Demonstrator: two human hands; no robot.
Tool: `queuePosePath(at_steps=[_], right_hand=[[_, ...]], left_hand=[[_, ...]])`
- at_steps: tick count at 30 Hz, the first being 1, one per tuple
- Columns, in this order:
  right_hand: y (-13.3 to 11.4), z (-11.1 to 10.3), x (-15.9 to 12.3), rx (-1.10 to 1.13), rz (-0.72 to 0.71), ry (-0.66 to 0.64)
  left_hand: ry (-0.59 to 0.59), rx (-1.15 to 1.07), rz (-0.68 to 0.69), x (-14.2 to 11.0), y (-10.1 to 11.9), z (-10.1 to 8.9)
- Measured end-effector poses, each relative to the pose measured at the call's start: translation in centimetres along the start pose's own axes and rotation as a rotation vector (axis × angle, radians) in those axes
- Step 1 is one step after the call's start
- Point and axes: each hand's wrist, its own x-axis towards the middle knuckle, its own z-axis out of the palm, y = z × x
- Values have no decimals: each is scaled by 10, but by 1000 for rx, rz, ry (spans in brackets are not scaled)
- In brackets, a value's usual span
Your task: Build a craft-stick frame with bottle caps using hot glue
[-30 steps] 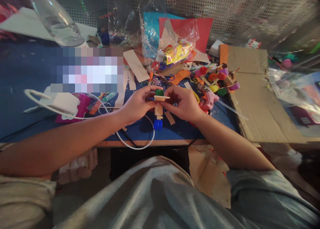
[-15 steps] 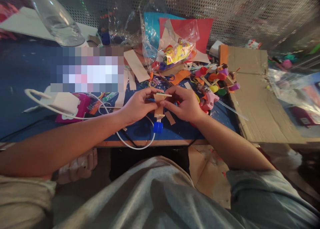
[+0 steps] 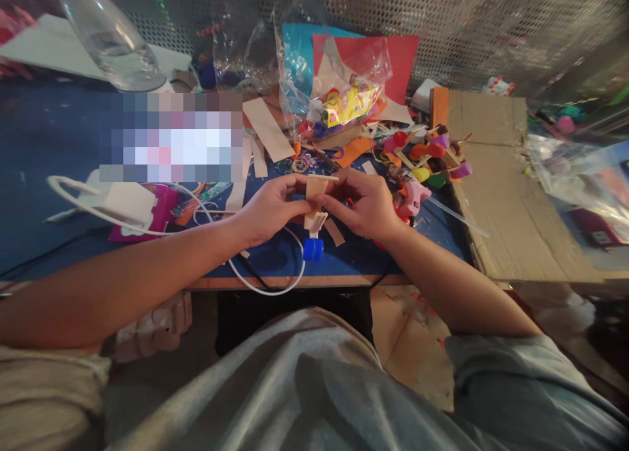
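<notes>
Over a blue tabletop (image 3: 363,259), I am pinching a small tan cardboard piece (image 3: 315,190) with the thumbs and fingers of my left hand (image 3: 275,208) and right hand (image 3: 362,203), while pale sticks (image 3: 318,224) and a blue cap (image 3: 313,250) are projecting toward me.
</notes>
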Motion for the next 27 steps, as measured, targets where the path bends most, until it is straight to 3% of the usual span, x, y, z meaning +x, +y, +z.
queuePosePath(at_steps=[12, 27], right_hand=[[-3, 0, 2, 28, 5, 24], [-3, 1, 1, 37, -3, 21]], left_hand=[[5, -167, -96, -4, 9, 8], [-17, -125, -86, -4, 6, 5]])
